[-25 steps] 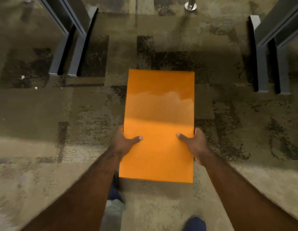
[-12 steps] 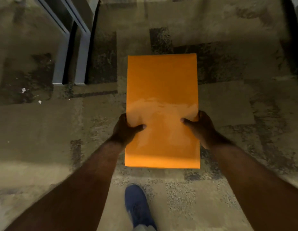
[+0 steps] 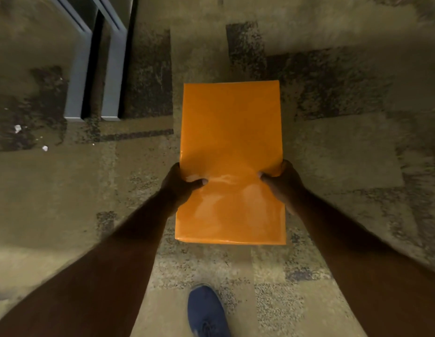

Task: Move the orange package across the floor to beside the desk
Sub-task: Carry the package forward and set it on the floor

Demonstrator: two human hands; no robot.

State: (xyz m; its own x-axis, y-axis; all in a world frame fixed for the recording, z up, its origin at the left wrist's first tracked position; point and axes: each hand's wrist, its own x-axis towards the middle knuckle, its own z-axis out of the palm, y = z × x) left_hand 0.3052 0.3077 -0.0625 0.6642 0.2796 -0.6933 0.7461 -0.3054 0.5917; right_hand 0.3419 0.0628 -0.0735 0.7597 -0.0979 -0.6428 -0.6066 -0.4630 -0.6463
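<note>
The orange package is a flat, glossy rectangle held level in front of me, above the carpet. My left hand grips its left edge, thumb on top. My right hand grips its right edge the same way. Both hands sit a little below the package's middle. Two grey metal desk legs stand at the upper left, apart from the package.
Patterned beige and dark carpet covers the floor. A blue shoe shows at the bottom centre. Small white scraps lie on the carpet left of the desk legs.
I have stepped forward. The desk legs on the right have left the view, the left legs are closer, and a blue shoe has come into view below the package. Both hands keep their grip.
</note>
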